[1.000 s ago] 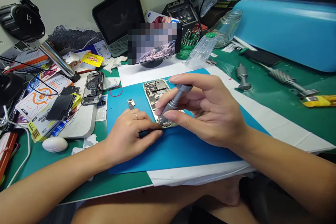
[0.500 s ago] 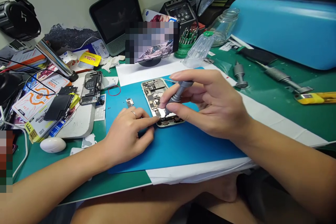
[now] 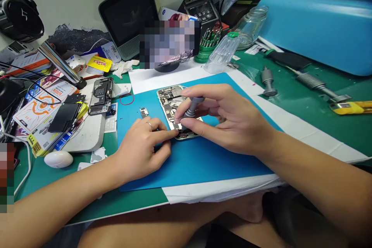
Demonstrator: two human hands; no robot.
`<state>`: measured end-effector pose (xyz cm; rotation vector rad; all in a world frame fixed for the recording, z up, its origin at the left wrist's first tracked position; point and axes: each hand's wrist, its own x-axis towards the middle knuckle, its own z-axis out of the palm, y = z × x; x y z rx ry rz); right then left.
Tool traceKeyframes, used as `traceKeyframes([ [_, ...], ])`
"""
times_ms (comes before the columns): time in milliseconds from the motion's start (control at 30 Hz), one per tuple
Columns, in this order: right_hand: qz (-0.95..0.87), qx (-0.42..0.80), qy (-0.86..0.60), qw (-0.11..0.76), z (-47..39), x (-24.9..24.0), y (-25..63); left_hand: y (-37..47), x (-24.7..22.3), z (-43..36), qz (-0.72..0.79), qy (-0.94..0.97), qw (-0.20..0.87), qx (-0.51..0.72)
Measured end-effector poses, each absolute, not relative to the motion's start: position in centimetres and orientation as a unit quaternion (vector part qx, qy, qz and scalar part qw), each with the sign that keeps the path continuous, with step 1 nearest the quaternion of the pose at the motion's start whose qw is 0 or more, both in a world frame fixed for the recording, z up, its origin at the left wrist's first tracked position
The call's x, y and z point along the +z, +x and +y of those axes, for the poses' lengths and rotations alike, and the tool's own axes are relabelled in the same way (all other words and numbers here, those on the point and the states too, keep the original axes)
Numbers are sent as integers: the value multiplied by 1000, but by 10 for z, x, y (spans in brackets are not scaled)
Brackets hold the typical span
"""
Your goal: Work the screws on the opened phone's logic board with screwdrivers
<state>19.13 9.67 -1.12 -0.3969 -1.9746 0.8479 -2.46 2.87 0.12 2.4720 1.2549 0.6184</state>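
Note:
An opened smartphone (image 3: 169,105) lies on the blue mat, its inner parts bare. My right hand (image 3: 232,118) grips a small grey screwdriver (image 3: 194,106) over the phone's lower half, index fingertip on top and thumb and middle finger at the sides. The driver's tip is hidden behind my fingers. From the other side, my left hand (image 3: 145,145) rests on the mat. Its index finger stretches out to touch the phone's lower left corner, while the other fingers are bent and hold nothing I can see. A small metal phone part (image 3: 144,112) sits beyond my left knuckles.
Left stands a white box (image 3: 97,135) bearing a removed phone screen (image 3: 100,96). A red rubber band (image 3: 127,99) lies on the mat (image 3: 203,166). Behind are a propped phone (image 3: 174,46) and a green bit holder (image 3: 205,52). Another driver (image 3: 267,81) and a yellow cutter (image 3: 351,107) lie right.
My right hand has shifted slightly left, and the screwdriver's top has moved left, bringing it more upright. My left index finger stays on the phone's corner. The view has moved a little.

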Motion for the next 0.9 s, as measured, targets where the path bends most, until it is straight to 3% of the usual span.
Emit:
traceKeyframes([
  [900, -809, 325, -165, 462, 97, -12, 191, -24, 2, 29, 434, 862, 148, 216],
])
